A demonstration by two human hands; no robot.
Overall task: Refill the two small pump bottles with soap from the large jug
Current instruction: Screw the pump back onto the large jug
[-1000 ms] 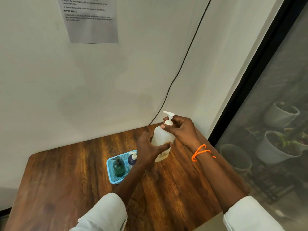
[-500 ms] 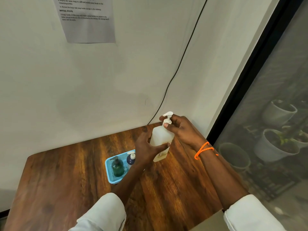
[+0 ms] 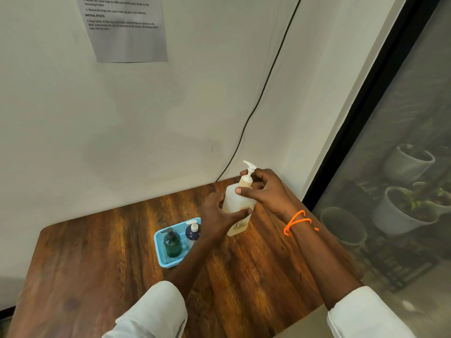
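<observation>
Large jug (image 3: pixel 238 203) upright at frame centre, long axis near vertical, body wrapped by left hand (image 3: pixel 217 215); right hand (image 3: pixel 264 191) nearer the pump head (image 3: pixel 249 167), fingers curled round the collar. Below left, green bottle (image 3: pixel 172 243) and blue bottle (image 3: pixel 192 231) standing in blue tray (image 3: pixel 161 261) on wooden table (image 3: pixel 97 259); white wall behind, window at right.

Large translucent white plastic soap jug (image 3: pixel 238 203) with a white pump top, upright on the wooden table.
Just left of it, a dark green pump bottle (image 3: pixel 172 243) and a dark blue, white-pumped bottle (image 3: pixel 192 231) stand upright together inside a light blue plastic basket (image 3: pixel 159 250).
</observation>
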